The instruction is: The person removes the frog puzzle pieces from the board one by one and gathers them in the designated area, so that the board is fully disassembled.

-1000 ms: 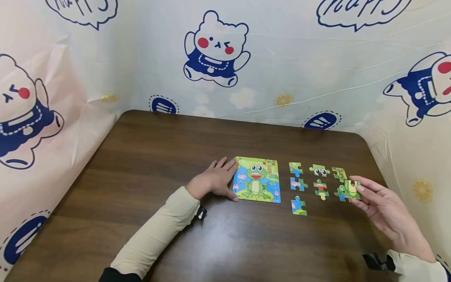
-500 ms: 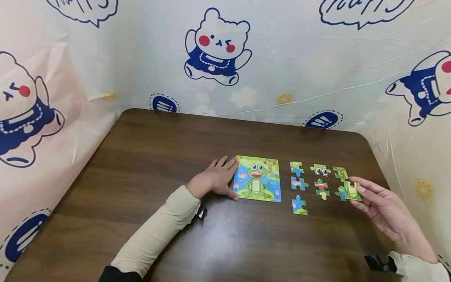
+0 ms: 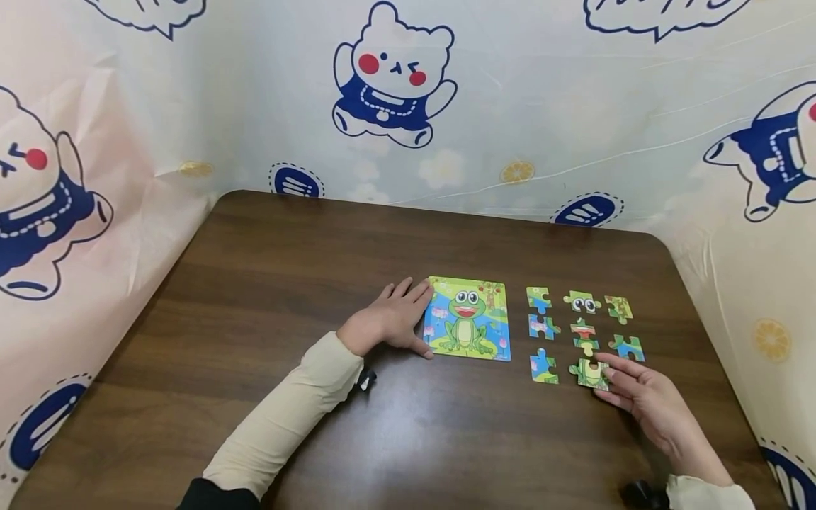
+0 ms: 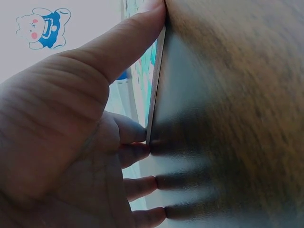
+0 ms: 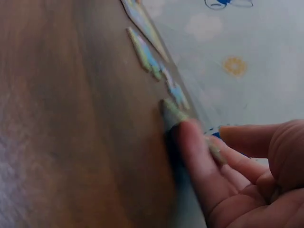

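My right hand (image 3: 656, 407) pinches a puzzle piece (image 3: 588, 374) with a green frog belly on it, just below the middle column of laid-out pieces. In the right wrist view, that piece (image 5: 173, 111) stands tilted between thumb and fingers. My left hand (image 3: 392, 319) lies spread on the table, thumb and index finger at the left edge of a square frog puzzle board (image 3: 467, 322). The left wrist view shows the thumb at the board's thin edge (image 4: 156, 80) and the other fingertips on the table.
Several loose puzzle pieces lie in columns right of the board: a left column with a pink-flower piece (image 3: 543, 327), a middle one with an eyes piece (image 3: 583, 302), a right one with a blue-green piece (image 3: 627, 348). The brown table (image 3: 287, 283) meets a printed cloth backdrop (image 3: 255, 92).
My right hand has moved left and toward me with the frog-belly piece, uncovering the blue-green piece in the right column. My left hand stays at the board's edge.
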A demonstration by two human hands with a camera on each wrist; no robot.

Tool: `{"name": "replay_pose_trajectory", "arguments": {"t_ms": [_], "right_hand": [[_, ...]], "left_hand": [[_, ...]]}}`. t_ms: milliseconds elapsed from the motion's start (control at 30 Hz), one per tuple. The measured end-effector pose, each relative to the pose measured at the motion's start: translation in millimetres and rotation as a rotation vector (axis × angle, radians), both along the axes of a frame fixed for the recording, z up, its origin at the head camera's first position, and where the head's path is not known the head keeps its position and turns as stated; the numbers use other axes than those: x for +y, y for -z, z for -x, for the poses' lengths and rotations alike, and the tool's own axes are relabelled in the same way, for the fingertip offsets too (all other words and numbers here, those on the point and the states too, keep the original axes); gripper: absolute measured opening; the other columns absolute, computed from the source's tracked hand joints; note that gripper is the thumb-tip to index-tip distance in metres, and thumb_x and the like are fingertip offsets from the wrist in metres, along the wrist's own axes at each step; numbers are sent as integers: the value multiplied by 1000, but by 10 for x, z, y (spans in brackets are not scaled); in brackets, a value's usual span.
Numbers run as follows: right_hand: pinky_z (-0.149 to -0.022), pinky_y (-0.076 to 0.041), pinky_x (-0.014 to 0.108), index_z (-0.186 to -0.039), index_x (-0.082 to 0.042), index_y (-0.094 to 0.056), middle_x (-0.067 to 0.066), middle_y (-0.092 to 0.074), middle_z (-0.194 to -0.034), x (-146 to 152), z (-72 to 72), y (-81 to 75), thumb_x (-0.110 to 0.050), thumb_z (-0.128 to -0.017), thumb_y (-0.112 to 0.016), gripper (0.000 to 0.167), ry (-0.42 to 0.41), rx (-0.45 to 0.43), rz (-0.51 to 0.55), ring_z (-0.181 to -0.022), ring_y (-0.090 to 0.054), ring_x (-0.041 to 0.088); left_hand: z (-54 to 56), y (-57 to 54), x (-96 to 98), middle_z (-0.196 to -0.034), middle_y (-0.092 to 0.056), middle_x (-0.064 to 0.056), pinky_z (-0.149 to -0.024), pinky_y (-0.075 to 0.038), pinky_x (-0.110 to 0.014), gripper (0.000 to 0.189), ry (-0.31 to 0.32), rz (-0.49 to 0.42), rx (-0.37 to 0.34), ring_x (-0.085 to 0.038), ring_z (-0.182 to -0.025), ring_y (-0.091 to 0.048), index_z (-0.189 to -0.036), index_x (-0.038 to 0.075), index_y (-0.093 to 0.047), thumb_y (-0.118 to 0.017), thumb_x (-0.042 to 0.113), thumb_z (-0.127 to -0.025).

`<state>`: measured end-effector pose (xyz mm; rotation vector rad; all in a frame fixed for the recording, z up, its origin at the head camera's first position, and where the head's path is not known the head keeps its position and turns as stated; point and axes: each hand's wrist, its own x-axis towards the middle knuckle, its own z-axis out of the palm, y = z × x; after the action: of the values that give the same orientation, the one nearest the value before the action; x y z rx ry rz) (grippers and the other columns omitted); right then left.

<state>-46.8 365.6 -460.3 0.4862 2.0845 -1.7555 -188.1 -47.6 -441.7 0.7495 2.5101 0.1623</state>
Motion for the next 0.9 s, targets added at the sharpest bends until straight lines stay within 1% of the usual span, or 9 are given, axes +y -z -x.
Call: {"name": "replay_pose_trajectory", "arguments": {"t_ms": [100, 167, 300, 400, 467, 600, 767, 833, 900], "right_hand": [[-84, -61, 30, -155, -2, -39, 20, -33, -161, -71, -21, -91, -35, -108, -49, 58, -94, 25, -253, -99, -66, -6], [-78, -62, 29, -153, -3, -43, 29, -40, -156, -97, -35, -163, -41, -108, -46, 59, -141, 58, -421, -95, -69, -3], [-66, -58, 26, -145, -6, -55, 24, -70, -125, -94, -54, -280, -45, -107, -48, 55, -177, 148, -690, -84, -70, 1], [-61, -50, 24, -139, -8, -61, 16, -78, -105, -73, -54, -314, -44, -106, -50, 51, -172, 202, -798, -76, -68, -1], [-61, -50, 23, -139, -7, -61, 17, -77, -108, -78, -51, -306, -42, -106, -50, 50, -164, 216, -789, -75, -67, -2], [-66, -57, 20, -137, -3, -61, 23, -72, -121, -172, -23, -321, -37, -107, -50, 47, -122, 275, -679, -80, -70, -4], [-71, -60, 21, -133, -2, -63, 4, -77, -112, -318, 101, -476, -34, -107, -51, 43, -112, 383, -566, -86, -72, -1], [-73, -60, 22, -134, -2, -62, 2, -77, -112, -368, 156, -531, -35, -107, -51, 44, -128, 384, -529, -88, -73, 1], [-74, -60, 21, -136, -3, -61, 8, -76, -116, -422, 207, -577, -37, -107, -50, 46, -152, 375, -514, -90, -72, 0]], "left_hand": [[4, -8, -6, -173, 0, -3, -128, -10, -55, 124, -1, 6, -1, -33, -160, -1, -165, 14, -4, -74, 69, -79], [6, -12, -9, -173, 0, -3, -128, -10, -55, 124, 0, 11, 0, -33, -160, 0, -165, 15, -4, -74, 70, -79], [7, -22, -8, -173, 0, -3, -128, -9, -55, 123, 1, 7, -1, -33, -160, 0, -165, 15, -4, -74, 69, -79], [5, -21, 0, -173, 1, -3, -128, -9, -55, 123, 5, 4, -4, -33, -160, 0, -165, 15, -4, -74, 69, -79], [5, -23, 5, -173, 1, -3, -128, -10, -54, 123, 11, 10, 3, -32, -160, 0, -165, 15, -4, -73, 70, -79], [27, -30, 8, -173, 1, -3, -128, -10, -55, 124, 18, 15, 15, -32, -160, 0, -165, 15, -4, -73, 72, -79], [21, -35, -9, -173, 1, -2, -128, -10, -55, 125, 6, 17, 18, -32, -160, 0, -165, 16, -4, -73, 72, -78], [1, -29, -13, -173, 1, -3, -128, -9, -55, 124, 4, 15, 14, -33, -160, 0, -165, 16, -4, -73, 72, -78], [-21, -23, -15, -173, 1, -3, -128, -10, -55, 124, 4, 9, 8, -33, -160, 0, -165, 16, -4, -73, 71, -78]]}}
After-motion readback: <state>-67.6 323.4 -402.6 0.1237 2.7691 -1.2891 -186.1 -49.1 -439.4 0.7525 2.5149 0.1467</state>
